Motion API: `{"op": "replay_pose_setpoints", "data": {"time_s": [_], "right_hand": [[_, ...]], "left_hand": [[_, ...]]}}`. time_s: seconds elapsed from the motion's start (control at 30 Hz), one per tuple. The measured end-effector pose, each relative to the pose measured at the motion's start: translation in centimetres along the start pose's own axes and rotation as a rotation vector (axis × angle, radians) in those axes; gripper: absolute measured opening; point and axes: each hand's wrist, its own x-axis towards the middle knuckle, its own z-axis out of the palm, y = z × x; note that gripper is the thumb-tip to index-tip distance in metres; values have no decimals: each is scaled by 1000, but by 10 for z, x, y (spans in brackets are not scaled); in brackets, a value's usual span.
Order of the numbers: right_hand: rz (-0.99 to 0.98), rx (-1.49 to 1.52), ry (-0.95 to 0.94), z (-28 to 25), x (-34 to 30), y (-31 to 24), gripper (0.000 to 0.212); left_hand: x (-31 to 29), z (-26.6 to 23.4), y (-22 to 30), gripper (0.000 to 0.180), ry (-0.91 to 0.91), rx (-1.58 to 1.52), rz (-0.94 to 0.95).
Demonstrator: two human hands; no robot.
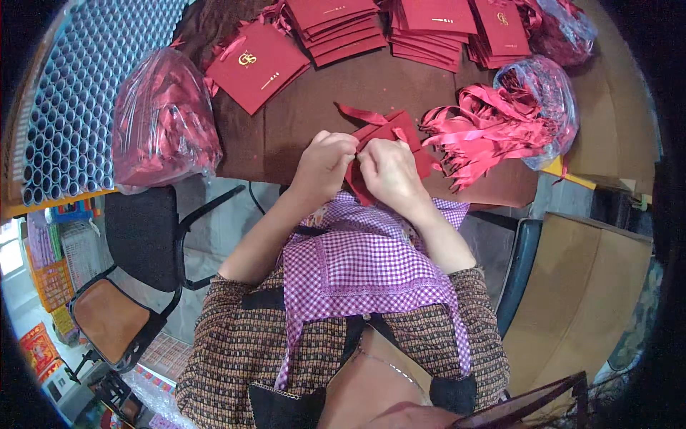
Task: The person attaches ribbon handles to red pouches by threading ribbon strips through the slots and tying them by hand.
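A red paper gift bag (409,132) lies at the near edge of the brown-covered table, under and beyond my hands. Over its left side, my left hand (325,168) is closed, thumb and fingers pinched together; what sits in the pinch is hidden. Close beside it, my right hand (391,170) is closed on the bag, with its fingers curled over the near part. A loose red ribbon end (359,113) sticks out from the bag toward the far left. The hands cover the bag's middle.
Loose red ribbons (486,136) spill from a clear plastic bag at the right. Stacked red gift bags (336,28) stand at the back, with one bag (257,64) nearer left. A filled plastic bag (166,121) and a tray of tubes (86,107) are at left.
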Motion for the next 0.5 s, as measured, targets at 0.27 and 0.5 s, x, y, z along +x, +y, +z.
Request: {"op": "replay_pose_setpoints", "data": {"time_s": [0.27, 0.5], "right_hand": [[-255, -340, 199, 11, -3, -1, 9], [-220, -235, 177, -2, -9, -5, 13]], "left_hand": [[8, -3, 9, 10, -4, 22, 10], [13, -5, 8, 12, 27, 42, -94]]}}
